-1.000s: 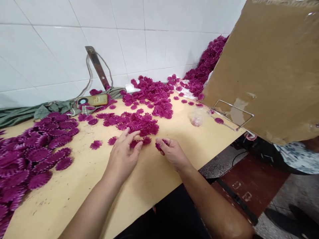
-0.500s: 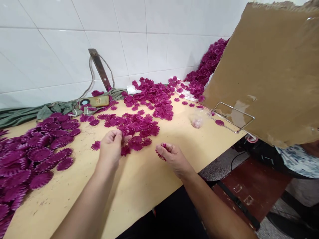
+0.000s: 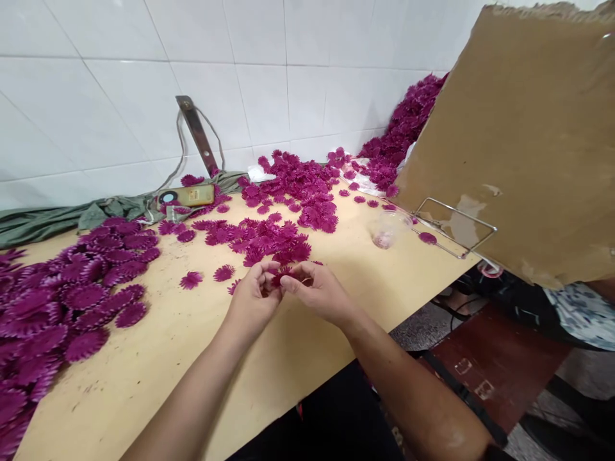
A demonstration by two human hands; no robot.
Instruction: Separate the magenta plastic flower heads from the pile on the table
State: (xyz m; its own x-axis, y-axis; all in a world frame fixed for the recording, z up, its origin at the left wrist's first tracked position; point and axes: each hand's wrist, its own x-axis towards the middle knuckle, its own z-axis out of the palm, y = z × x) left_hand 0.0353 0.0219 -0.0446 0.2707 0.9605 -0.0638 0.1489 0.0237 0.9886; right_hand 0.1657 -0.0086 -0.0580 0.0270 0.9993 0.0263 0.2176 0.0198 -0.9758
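Fingertips of left hand point(image 3: 252, 301) and right hand point(image 3: 317, 291) meet, both pinched shut on one flower point(image 3: 280, 277), lifted off the table point(image 3: 307, 346), probably so both can work it, just before the pile point(image 3: 264, 238), with a cup point(image 3: 387, 228) right of that pile.

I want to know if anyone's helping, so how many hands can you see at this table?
2. The left hand and right hand meet at centre, pinching a purple flower piece. Patterned clothing shows under the cardboard; that person's hands are hidden.
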